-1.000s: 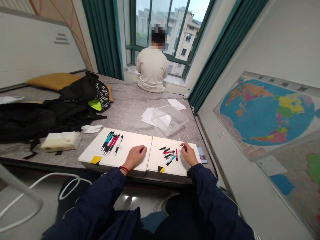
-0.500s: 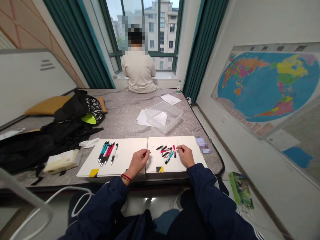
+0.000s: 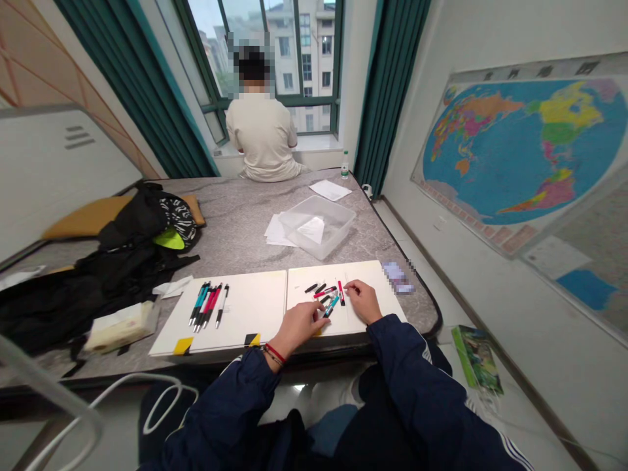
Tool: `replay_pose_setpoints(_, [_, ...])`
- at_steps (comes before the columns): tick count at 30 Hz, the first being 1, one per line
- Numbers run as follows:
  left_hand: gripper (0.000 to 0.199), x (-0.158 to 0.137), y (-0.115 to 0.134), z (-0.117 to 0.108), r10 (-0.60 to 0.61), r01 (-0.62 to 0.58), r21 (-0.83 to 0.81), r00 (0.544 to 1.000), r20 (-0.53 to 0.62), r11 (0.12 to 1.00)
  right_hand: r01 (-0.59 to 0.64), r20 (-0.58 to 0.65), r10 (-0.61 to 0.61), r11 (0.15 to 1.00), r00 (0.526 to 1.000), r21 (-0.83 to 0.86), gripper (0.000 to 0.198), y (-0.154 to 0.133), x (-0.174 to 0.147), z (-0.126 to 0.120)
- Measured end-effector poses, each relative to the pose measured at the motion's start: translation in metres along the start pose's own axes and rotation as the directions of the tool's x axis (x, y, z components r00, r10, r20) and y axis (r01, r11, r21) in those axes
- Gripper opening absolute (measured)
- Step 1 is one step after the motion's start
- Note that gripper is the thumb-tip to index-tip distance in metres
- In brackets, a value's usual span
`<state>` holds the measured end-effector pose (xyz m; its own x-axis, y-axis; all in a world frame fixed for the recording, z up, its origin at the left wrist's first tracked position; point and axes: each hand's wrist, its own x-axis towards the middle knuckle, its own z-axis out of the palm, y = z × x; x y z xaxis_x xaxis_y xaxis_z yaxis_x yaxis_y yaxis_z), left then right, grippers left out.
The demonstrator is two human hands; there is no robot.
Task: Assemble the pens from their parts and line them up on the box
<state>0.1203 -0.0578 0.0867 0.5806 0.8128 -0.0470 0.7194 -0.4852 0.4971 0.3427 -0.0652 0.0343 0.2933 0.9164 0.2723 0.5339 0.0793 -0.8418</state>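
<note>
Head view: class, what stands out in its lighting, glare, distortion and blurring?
Head view: daylight at the window; head view: a small glint on the floor; head view: curtains slanting inward toward the bottom; head view: mosaic blocks over the seated person's head.

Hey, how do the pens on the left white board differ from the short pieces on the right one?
The pens are long, while the short pieces look stubby. The pens lie roughly parallel, mostly bunched; the short pieces lie scattered at different angles. No hand is at the pens, but the left hand is at a blue piece among the short pieces. Both sets include blue, red and black.
</note>
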Motion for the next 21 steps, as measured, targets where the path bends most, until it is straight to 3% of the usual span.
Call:
replay_pose_setpoints(7, [0.036,0.008,0.011,0.015,-0.173,0.175,0.140,0.985,-0.028,0.975,0.001,-0.009,-0.001,1.000,1.000,0.020,0.024,0.002,0.000,0.000])
replay_pose_setpoints(21, [0.029,0.011,0.009,0.020,-0.144,0.154,0.184,0.987,-0.069,0.971,0.047,-0.044,-0.047,0.999,0.998,-0.003,0.023,-0.001,-0.001,0.000])
